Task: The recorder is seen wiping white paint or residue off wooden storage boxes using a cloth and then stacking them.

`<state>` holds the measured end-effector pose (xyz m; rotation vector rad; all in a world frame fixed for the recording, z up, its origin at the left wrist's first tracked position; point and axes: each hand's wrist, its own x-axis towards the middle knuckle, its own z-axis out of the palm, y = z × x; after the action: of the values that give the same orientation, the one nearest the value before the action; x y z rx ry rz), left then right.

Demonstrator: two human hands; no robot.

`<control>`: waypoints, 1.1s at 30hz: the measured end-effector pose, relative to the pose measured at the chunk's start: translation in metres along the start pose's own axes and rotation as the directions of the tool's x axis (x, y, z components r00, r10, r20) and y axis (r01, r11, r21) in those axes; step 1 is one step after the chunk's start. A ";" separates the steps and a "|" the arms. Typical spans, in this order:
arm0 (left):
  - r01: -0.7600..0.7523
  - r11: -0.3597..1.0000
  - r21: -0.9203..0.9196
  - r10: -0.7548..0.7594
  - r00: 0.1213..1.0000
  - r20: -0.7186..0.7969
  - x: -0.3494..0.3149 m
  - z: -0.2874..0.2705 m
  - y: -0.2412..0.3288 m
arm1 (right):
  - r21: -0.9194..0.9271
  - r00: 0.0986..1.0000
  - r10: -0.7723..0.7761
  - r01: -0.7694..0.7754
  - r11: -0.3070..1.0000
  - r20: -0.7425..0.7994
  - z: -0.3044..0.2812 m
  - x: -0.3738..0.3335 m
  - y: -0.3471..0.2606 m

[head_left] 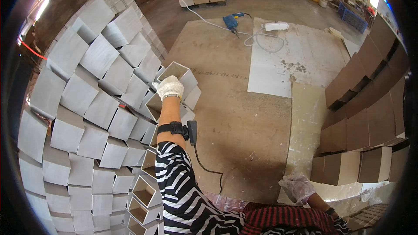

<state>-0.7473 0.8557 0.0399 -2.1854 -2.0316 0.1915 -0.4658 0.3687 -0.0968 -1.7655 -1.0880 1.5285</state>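
At the edge of the stack, our left hand, in a white knitted glove, closes its grip on the rim of an open square box that sits tilted at the outer face of the pile. A black strap with a small device circles the same forearm, its cable hanging down. Our right hand, in a thin clear glove, hangs low and apart, fingers loose and holding nothing. To the left we see the large stack of grey boxes, many rows already laid; we judge the stacking well advanced, with this box not yet seated. Brown boxes stand at the right. On the floor beyond lie a blue drill and a white power strip.
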 end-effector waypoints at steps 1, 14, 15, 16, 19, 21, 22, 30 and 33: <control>0.000 1.000 0.002 0.000 1.000 0.000 -0.001 0.001 -0.001 | 0.002 1.000 0.000 0.000 1.000 0.001 0.000 0.000 -0.003; -0.030 0.999 0.041 0.031 0.999 -0.026 0.017 0.024 -0.018 | -0.422 0.972 -0.212 0.235 0.876 0.102 -0.005 0.006 0.015; -0.031 0.999 0.032 0.032 0.999 -0.027 0.016 0.023 -0.019 | -0.528 0.949 -0.278 0.314 0.789 0.148 -0.006 0.007 0.014; -0.029 0.999 0.032 0.029 0.999 -0.027 0.015 0.021 -0.019 | -0.529 0.948 -0.279 0.316 0.788 0.150 -0.006 0.007 0.011; -0.048 0.999 0.025 0.046 0.996 0.079 0.011 0.007 -0.018 | -0.730 0.936 -0.271 0.344 0.590 0.223 -0.008 0.007 0.001; -0.031 0.997 0.077 0.026 0.998 0.061 0.002 -0.001 -0.018 | -0.694 0.937 -0.265 0.348 0.630 0.229 -0.007 0.010 0.011; -0.071 0.992 0.108 0.068 0.997 0.032 -0.022 -0.024 -0.009 | -0.695 0.935 -0.272 0.353 0.627 0.230 -0.008 0.009 0.012; -0.563 0.824 -0.065 0.378 0.631 -0.677 -0.154 0.035 0.058 | -0.732 0.908 -0.383 0.376 0.568 0.170 -0.010 0.002 0.016; -0.642 0.734 -0.220 0.422 0.685 -0.594 -0.220 0.069 0.072 | -0.769 0.846 -0.482 0.460 0.443 0.228 -0.013 -0.002 -0.005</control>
<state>-0.7070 0.6326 -0.0437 -2.6594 -1.1472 -0.7631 -0.4545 0.3704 -0.0893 -1.7059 -2.2978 0.6378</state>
